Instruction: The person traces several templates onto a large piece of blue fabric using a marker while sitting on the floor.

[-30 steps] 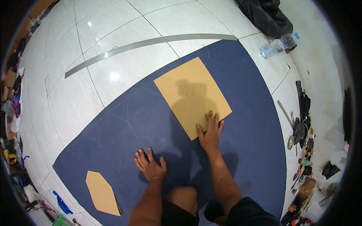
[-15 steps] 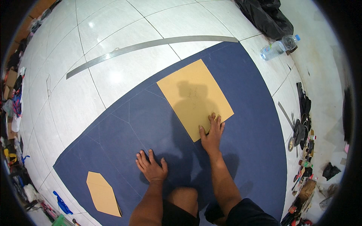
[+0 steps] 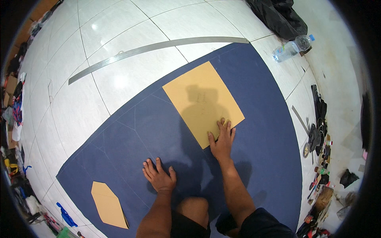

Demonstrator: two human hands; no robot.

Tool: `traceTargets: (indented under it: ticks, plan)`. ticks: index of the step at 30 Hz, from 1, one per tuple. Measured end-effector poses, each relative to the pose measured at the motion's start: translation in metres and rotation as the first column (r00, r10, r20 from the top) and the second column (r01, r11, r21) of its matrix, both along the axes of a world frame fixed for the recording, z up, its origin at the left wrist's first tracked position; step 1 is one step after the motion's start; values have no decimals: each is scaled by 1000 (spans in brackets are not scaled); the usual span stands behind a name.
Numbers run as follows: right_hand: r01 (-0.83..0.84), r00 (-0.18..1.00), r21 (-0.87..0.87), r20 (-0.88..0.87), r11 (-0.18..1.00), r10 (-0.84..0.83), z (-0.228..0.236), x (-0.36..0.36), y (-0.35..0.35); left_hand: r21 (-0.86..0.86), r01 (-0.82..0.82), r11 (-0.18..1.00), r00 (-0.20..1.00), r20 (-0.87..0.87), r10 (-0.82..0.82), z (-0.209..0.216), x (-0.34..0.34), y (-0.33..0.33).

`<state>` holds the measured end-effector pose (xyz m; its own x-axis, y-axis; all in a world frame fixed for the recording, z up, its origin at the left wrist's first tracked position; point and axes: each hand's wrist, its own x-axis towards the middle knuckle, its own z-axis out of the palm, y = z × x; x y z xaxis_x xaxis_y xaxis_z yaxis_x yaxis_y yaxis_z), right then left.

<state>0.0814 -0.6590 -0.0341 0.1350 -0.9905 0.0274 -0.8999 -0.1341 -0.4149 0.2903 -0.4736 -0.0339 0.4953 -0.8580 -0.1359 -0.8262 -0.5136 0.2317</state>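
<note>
A large dark blue sheet (image 3: 270, 158), marked with thin pale lines, lies on the floor under my hands. My right hand (image 3: 222, 142) rests on the lower corner and edge of a tan rectangular card (image 3: 202, 93), its fingers stretched over it. Between those fingers shows a thin yellow stick (image 3: 226, 122), pen-like, mostly hidden by the hand. Palm down on the sheet to the left, my left hand (image 3: 160, 176) has its fingers spread and holds nothing. A smaller tan card with cut corners (image 3: 110, 204) lies at the sheet's lower left.
A long metal ruler (image 3: 158, 45) lies across the white tiles beyond the sheet, its right end touching the sheet's far corner. A clear plastic bottle (image 3: 291, 49) and a black bag (image 3: 279, 18) lie at the far right. Assorted clutter (image 3: 321, 190) lines the right wall.
Both hands stay in nearly the same places; the right hand's fingers have shifted very slightly. The whole view has moved a little.
</note>
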Motion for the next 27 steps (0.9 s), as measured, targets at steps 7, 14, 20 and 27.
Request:
traceTargets:
  ticks: [7,14,20,27]
  plan:
    - [11,1000,-4,4,1000,-11,1,0,1,-6,5,1000,1000,4,-5,-3,1,0]
    - [18,1000,-13,2,1000,-18,0,1,2,-28,16,999,1000,12,-15,-3,2,0]
    - [80,994,-79,85,994,-73,22,1,-11,-122,28,992,998,53,-22,-10,3,4]
    - [208,698,129,675,970,-239,37,35,-157,-94,31,995,997,77,-24,-4,2,4]
